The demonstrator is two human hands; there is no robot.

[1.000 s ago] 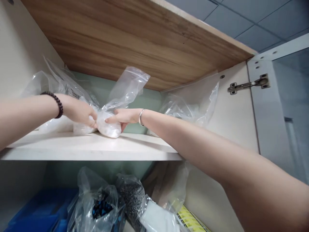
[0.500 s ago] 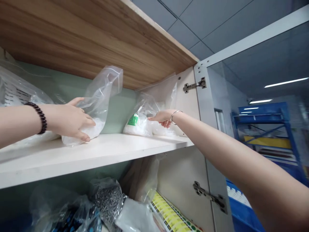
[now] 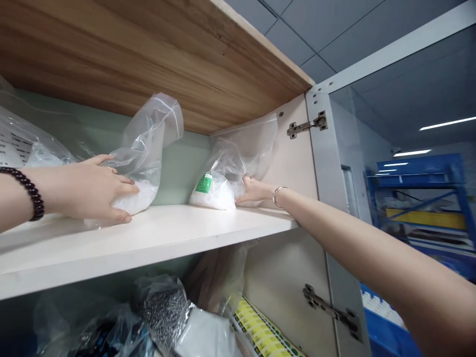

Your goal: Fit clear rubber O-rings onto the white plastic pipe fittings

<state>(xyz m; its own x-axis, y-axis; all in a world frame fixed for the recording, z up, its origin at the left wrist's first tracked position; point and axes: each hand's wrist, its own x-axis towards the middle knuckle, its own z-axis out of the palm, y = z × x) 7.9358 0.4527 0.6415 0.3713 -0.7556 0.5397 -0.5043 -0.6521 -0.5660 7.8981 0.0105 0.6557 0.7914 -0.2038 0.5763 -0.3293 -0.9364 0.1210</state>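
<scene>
On the white upper shelf (image 3: 178, 230), my left hand (image 3: 98, 191) rests with spread fingers against a clear zip bag (image 3: 139, 196) of white material, whose empty top stands up. Farther right, my right hand (image 3: 255, 191) reaches in and touches a clear bag (image 3: 256, 148) beside the cabinet's side wall; its thumb and fingers are apart. Just left of that hand sits a smaller clear bag (image 3: 215, 193) of white pieces with a green label. What lies behind my right fingers is partly hidden.
Wooden board (image 3: 148, 59) overhead. Below are a bag of metal screws (image 3: 165, 305), a silvery packet (image 3: 204, 332) and yellow label sheets (image 3: 256, 327). At right, an open cabinet door (image 3: 330, 148) with hinges; beyond it, a blue rack (image 3: 420, 178). Another clear bag (image 3: 33, 139) lies far left.
My right hand has opened from a pointing shape and moved in against the right-hand bag. My left hand and its bag have shifted slightly left in view.
</scene>
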